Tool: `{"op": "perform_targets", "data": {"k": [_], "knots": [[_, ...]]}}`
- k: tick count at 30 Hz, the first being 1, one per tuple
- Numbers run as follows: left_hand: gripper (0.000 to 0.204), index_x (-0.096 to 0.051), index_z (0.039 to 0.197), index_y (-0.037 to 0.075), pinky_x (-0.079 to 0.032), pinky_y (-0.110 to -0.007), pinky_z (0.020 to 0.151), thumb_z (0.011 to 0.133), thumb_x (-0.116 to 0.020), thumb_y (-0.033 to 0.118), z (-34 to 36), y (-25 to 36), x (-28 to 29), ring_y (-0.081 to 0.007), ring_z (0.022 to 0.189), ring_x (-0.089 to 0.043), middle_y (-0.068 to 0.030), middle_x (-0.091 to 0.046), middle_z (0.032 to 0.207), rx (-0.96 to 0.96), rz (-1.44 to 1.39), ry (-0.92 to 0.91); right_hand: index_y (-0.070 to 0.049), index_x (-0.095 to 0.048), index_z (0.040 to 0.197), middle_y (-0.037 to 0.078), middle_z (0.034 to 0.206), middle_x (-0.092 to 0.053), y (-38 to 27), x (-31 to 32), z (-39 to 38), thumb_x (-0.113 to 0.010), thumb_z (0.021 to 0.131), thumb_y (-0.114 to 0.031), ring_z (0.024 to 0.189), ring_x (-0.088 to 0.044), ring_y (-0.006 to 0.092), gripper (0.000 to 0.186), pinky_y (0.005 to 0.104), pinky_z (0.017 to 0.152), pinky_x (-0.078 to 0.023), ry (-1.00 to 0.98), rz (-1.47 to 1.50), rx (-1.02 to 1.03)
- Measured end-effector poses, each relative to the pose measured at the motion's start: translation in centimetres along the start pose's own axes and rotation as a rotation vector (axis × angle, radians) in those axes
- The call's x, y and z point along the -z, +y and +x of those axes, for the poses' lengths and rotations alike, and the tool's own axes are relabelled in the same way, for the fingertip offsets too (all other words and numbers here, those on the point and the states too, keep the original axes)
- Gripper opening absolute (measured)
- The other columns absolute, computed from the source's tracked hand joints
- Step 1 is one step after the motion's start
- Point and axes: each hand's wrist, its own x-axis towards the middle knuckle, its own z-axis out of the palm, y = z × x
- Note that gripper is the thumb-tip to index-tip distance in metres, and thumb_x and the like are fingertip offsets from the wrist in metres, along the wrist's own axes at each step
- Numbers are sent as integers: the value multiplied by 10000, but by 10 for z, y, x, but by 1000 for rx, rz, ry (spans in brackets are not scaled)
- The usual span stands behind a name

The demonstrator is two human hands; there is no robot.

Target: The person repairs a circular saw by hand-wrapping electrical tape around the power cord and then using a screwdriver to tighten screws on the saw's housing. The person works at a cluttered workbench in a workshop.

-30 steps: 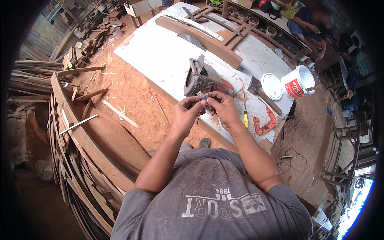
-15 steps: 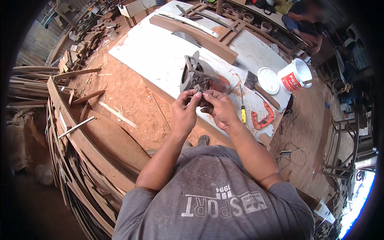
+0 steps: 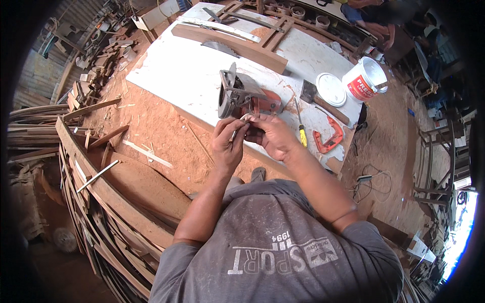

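My left hand (image 3: 227, 143) is closed in a pinch, its fingertips raised to meet my right hand (image 3: 275, 136) at the table's near edge. Between the two hands is a small piece, partly pale or metallic, mostly hidden by the fingers. My right hand is also closed around it, thumb and forefinger pressed together. Just beyond the fingers sits a power saw (image 3: 233, 95) with a grey housing, a reddish body and a toothed blade standing up. To the right lie a screwdriver (image 3: 302, 136) with a yellow handle and an orange-red handle-shaped part (image 3: 329, 135).
The white-topped table (image 3: 166, 65) also bears a mallet (image 3: 328, 107), a white lid (image 3: 331, 89), a white bucket (image 3: 371, 76), a wooden beam (image 3: 242, 49), a round saw blade (image 3: 221, 47) and a wooden frame (image 3: 279, 36). Stacked timber strips (image 3: 96, 171) rise at left. Another person (image 3: 364, 20) sits far right.
The whole view has shifted a little, so the table and tools appear further left. My hands stay together; the fingers have turned around the small piece, and more of my right palm shows.
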Motion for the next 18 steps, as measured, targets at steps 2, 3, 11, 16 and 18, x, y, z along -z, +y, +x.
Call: {"op": "perform_targets", "data": {"k": [2,3,11,16,18], "knots": [[198,-790,1075,22,-586,-355,785,892,-833,-40,6,1,8,-260,928,-718,-128,-710,1034,-126,85,-87,-45,-726,1188,68,1084,-757,-13,5,-5,-650,1118,-253,1023,-752,205,232,400,989,-629,-19,-6,-52],[215,-796,1076,31,-590,-361,776,878,-840,-40,8,-1,12,-263,923,-721,-128,-710,1035,-192,119,-128,-39,-726,1181,74,1088,-757,-22,4,-9,-650,1116,-252,1051,-748,216,236,410,1020,-617,-15,-13,-87],[269,-806,1074,57,-616,-388,752,829,-836,-51,15,-2,25,-268,919,-752,-110,-725,1060,-376,267,-293,-22,-769,1113,58,1018,-768,-37,16,0,-798,1020,-227,925,-757,153,227,313,850,-654,-1,-390,-93],[224,-775,1080,42,-623,-408,793,874,-827,-28,9,3,22,-304,963,-763,-126,-734,1093,-138,140,-204,1,-764,1154,54,1026,-766,-34,16,-1,-806,998,-127,924,-745,133,206,298,833,-649,-36,-417,-61],[207,-766,1085,31,-626,-407,790,893,-820,-23,11,5,21,-316,960,-766,-138,-739,1094,-105,147,-174,15,-765,1154,53,1022,-768,-33,11,-6,-801,997,-112,917,-738,130,205,301,841,-646,-26,-447,-13]]}}
